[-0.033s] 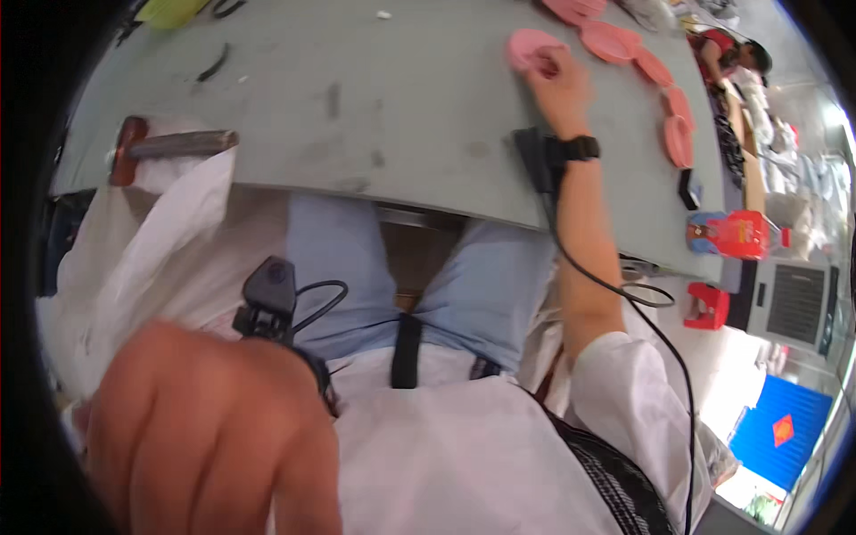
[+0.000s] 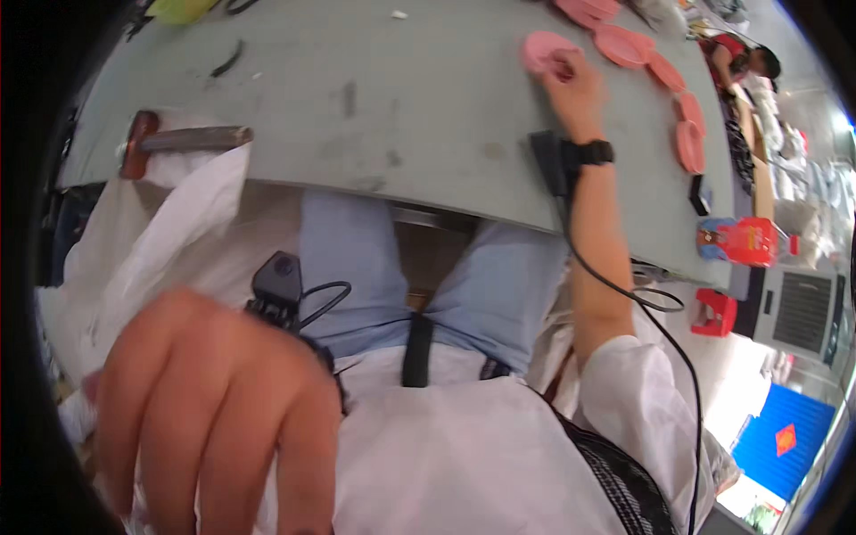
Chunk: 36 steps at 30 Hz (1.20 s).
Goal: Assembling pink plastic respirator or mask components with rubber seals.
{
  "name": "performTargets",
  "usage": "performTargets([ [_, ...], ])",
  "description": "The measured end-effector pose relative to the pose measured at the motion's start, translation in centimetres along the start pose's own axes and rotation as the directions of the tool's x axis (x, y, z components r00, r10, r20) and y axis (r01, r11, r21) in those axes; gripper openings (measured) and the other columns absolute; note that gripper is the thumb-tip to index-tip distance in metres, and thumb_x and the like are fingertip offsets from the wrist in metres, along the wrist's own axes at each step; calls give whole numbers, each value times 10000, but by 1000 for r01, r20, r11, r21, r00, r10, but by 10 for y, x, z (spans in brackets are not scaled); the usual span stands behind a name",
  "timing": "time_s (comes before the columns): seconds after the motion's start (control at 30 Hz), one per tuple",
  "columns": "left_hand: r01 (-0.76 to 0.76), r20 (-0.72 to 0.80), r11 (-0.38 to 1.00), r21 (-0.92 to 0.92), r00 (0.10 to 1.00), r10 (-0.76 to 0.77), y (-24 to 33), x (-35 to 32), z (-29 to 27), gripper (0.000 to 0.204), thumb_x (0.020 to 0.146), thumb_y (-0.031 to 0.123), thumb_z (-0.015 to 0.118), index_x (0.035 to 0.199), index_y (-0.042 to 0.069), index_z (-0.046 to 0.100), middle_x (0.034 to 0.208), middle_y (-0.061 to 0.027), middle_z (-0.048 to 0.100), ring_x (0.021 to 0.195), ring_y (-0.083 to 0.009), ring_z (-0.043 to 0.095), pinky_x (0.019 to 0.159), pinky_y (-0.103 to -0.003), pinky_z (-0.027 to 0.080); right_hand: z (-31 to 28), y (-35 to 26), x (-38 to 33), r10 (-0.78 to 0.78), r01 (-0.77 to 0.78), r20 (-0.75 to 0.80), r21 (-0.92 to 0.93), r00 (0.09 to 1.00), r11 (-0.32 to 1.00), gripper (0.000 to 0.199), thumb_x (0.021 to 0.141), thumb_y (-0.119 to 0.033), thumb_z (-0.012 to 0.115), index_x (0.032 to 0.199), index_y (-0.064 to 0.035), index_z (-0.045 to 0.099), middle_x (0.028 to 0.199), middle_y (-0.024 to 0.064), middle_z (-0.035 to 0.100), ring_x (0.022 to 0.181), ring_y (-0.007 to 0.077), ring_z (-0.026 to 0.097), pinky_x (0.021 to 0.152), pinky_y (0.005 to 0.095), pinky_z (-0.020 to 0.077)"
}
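Note:
My right hand (image 2: 575, 94) is at the far right part of the grey-green table (image 2: 428, 107). Its fingers are curled on the edge of a round pink piece (image 2: 544, 49) lying there. A black wristband with a cable is on that wrist. Close by on the right, several oval pink pieces (image 2: 624, 46) lie in a curved row. My left hand (image 2: 218, 401) hangs large and slightly blurred at the lower left, off the table. Its fingers point down and stand a little apart; the palm is hidden and the fingertips run toward the lower edge.
A hammer (image 2: 196, 139) lies at the table's left front edge by white sheeting (image 2: 187, 201). A red bottle (image 2: 749, 241) and a small black object (image 2: 700, 194) are at the right edge. A red stool (image 2: 713, 312) stands beyond. Another person (image 2: 733, 58) is at the far right.
My left hand's fingers have straightened and spread slightly. My right hand stays on the round pink piece. The whole view has shifted a little, so the table appears farther right.

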<state>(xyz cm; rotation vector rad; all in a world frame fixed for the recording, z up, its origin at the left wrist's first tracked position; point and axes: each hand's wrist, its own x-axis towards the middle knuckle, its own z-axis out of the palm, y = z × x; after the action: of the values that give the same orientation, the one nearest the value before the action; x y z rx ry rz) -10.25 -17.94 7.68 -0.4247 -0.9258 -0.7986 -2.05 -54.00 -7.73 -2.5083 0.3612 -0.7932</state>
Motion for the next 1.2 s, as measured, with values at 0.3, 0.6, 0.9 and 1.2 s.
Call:
performTargets([
  [0.3,79,-502,630,772,683,530,87,-43,-26,126,870,247,521,872,130,566,888,-11,617,766,-141,586,731,-351,402,-16,-71,-18,-498,405,223,358,838,841,322,702,-159,752,1001,-84,660,1105,75,636,1050,259,556,992,394,363],
  [0.6,642,-11,-714,280,746,666,240,5,-93,333,832,191,588,1095,-9,550,1055,-150,618,989,-267,588,900,-361,438,-17,-48,-16,-259,219,78,333,963,917,216,836,-138,625,1024,-35,643,1036,101,641,980,242,561,849,342,423],
  [0.9,489,-435,-736,-468,598,673,286,-10,-248,713,763,462,628,1333,87,419,1414,-230,310,1267,-421,329,1008,-575,288,-11,-50,-12,50,-62,44,319,998,946,251,863,-132,581,1095,-39,613,702,98,633,631,233,592,612,332,445],
  [1.2,279,-362,-775,-567,760,539,351,11,-289,599,804,355,629,1295,59,459,1341,-209,429,1282,-393,328,1025,-514,309,-8,-58,-14,-77,65,54,195,996,979,148,803,-119,625,945,-81,642,833,65,643,815,238,586,795,366,401],
])
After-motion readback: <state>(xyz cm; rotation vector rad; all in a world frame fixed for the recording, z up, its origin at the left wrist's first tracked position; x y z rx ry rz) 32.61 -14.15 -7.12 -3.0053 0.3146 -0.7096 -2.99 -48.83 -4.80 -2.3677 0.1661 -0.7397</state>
